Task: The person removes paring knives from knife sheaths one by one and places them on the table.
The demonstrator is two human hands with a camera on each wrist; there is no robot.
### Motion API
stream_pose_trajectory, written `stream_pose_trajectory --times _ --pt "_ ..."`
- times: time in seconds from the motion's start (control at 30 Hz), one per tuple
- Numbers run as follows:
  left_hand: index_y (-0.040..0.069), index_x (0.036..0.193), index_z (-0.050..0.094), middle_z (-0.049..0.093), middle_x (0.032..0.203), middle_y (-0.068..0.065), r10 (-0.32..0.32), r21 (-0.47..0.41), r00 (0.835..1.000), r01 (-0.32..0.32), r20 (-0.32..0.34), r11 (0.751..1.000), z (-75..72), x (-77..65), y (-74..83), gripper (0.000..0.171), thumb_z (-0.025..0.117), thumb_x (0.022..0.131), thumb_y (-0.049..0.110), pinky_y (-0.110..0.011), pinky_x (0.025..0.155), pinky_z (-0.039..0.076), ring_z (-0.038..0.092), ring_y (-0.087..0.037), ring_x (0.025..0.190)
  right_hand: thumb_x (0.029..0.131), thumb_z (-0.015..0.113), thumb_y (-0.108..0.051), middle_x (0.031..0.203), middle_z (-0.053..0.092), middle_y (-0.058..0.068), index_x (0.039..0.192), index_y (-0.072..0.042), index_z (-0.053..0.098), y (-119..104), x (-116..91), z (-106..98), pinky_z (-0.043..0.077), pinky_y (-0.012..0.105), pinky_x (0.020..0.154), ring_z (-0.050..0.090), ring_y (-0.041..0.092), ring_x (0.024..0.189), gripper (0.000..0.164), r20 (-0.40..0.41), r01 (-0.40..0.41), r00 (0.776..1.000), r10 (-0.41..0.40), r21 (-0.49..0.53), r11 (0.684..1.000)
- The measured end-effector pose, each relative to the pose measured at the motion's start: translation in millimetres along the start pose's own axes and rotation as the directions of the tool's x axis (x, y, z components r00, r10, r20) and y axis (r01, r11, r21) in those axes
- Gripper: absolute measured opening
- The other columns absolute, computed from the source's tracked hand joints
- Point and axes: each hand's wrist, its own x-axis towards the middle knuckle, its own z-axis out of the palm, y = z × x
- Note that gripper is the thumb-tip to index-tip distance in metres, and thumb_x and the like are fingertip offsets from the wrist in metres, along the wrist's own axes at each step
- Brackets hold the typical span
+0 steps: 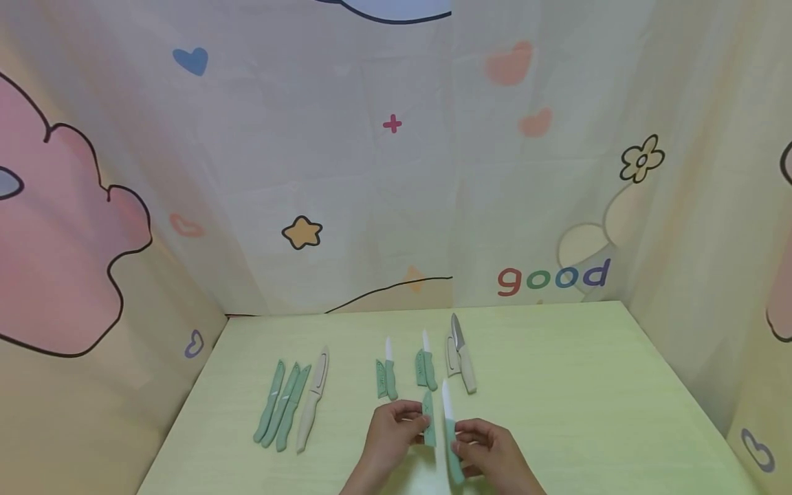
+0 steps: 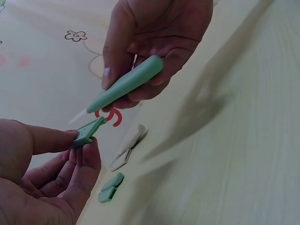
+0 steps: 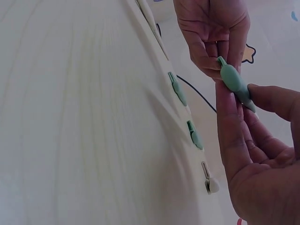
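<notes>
Between thumb and fingers, my left hand (image 1: 394, 433) pinches a green knife sheath (image 1: 428, 421). My right hand (image 1: 489, 450) grips the green handle of a small knife (image 1: 454, 443), its white blade bare and pointing away from me. Knife and sheath are side by side, a little apart, above the table. In the left wrist view the handle (image 2: 126, 86) slants above the sheath (image 2: 88, 132). From the right wrist camera, the handle (image 3: 234, 82) is seen end-on and covers most of the sheath.
Left on the table (image 1: 557, 385) lie several sheathed knives, green (image 1: 270, 402) and beige (image 1: 312, 402). Beyond my hands, two green knives (image 1: 390, 371) (image 1: 429, 364) and a beige knife (image 1: 464, 357) lie unsheathed beside their sheaths. A printed curtain (image 1: 383, 172) surrounds the table's back and sides.
</notes>
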Motion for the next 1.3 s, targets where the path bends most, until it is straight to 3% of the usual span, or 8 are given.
stream_pose_trajectory --times 0.67,1.07,1.3 --pt "-0.004 0.103 0.067 0.074 0.086 -0.014 -0.029 -0.010 0.996 0.030 0.086 1.000 11.1 -9.8 -1.5 0.021 0.070 0.084 0.004 -0.031 0.058 0.061 0.067 -0.022 0.073 0.093 0.065 -0.019 0.099 0.070 0.011 0.128 0.005 0.051 -6.6 1.5 1.0 0.062 0.040 0.064 0.066 0.030 0.083 0.044 -0.008 0.010 1.000 -0.010 0.008 1.000" --pt "-0.002 0.102 0.068 0.074 0.084 -0.010 -0.029 0.006 0.996 0.028 0.088 1.000 15.5 -10.2 -7.3 0.019 0.070 0.083 0.004 -0.030 0.057 0.060 0.067 -0.020 0.070 0.095 0.062 -0.017 0.098 0.070 0.010 0.130 0.005 0.049 -1.0 3.9 -0.5 0.061 0.045 0.064 0.066 0.032 0.081 0.044 0.008 0.010 1.000 -0.010 0.011 1.000" --pt "0.000 0.105 0.065 0.073 0.081 -0.009 -0.001 0.066 0.997 -0.004 0.076 0.998 17.3 -9.8 -11.6 0.023 0.071 0.083 0.003 -0.033 0.054 0.061 0.066 -0.021 0.064 0.094 0.063 -0.017 0.098 0.070 0.013 0.128 0.007 0.050 -2.1 1.6 -0.3 0.061 0.044 0.064 0.067 0.033 0.079 0.043 0.015 0.020 1.000 -0.020 -0.005 1.000"
